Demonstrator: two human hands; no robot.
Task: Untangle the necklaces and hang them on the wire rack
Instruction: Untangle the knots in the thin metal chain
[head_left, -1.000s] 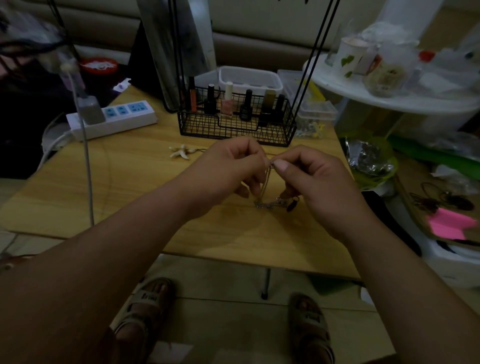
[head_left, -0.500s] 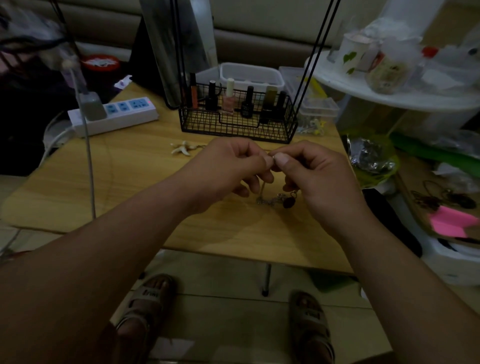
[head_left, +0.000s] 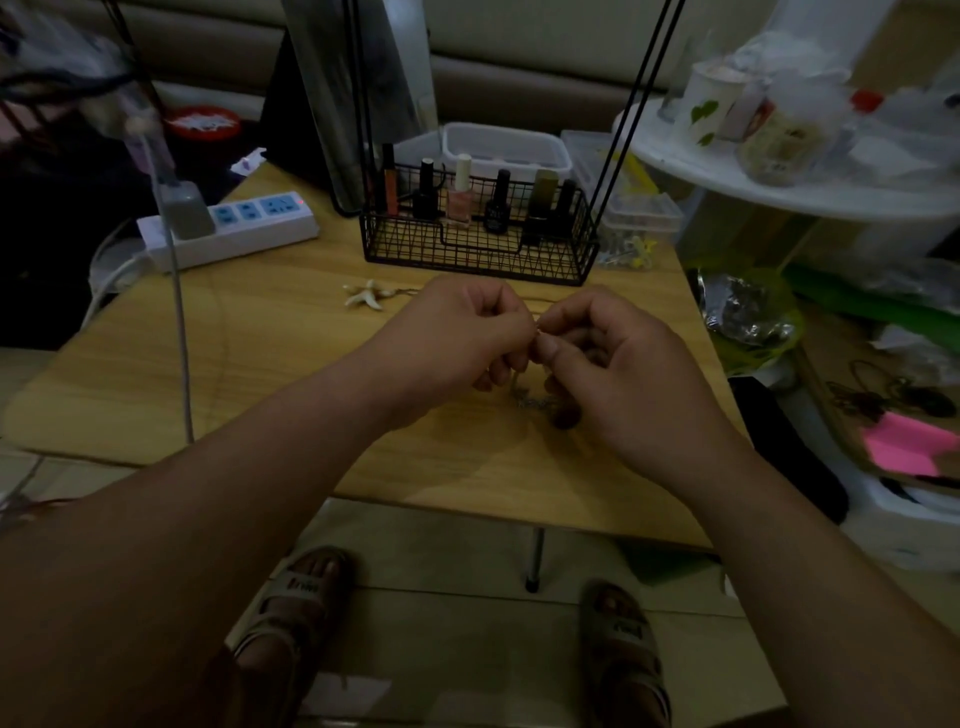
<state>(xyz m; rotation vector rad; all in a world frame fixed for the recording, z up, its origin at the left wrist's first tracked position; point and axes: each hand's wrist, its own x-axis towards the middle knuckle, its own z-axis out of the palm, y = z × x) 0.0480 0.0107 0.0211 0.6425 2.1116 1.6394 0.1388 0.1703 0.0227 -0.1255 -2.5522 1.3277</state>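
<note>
far left, back edge of the wooden table (head_left: 249, 374): white power strip (head_left: 234, 228) with blue sockets, lying at an angle. a grey adapter (head_left: 186, 215) is plugged into its left end, and a pale cable runs from it down across the table's left side.

centre-left: a pale starfish-shaped pendant (head_left: 366, 297) lies flat on the table, just left of the left hand and not touching it. a thin chain seems to trail off to its right, too fine to follow.

left hand (head_left: 462, 338): held above the table, fingers curled in, thumb and forefinger pinched together at the tips on a fine chain.

behind the hands: black wire rack (head_left: 478, 249), a mesh basket standing on the table with thin black rods rising from it out of the top of the frame. several nail polish bottles (head_left: 460, 200) stand upright inside the basket. no necklace visible on the rods.

necklaces (head_left: 537, 402): a small knotted clump of chain with a dark bead or pendant, resting on the table under and between the two hands. a strand runs up from it to the pinch point where the fingertips meet. number of chains in the clump not readable.

right hand (head_left: 628, 364): fingers curled, thumb pressed to forefinger on the same strand, fingertips touching those of the left hand.

right of the table: a green bag (head_left: 753, 332) holding something shiny, and farther right a pink note (head_left: 906, 449) on a cluttered surface.
</note>
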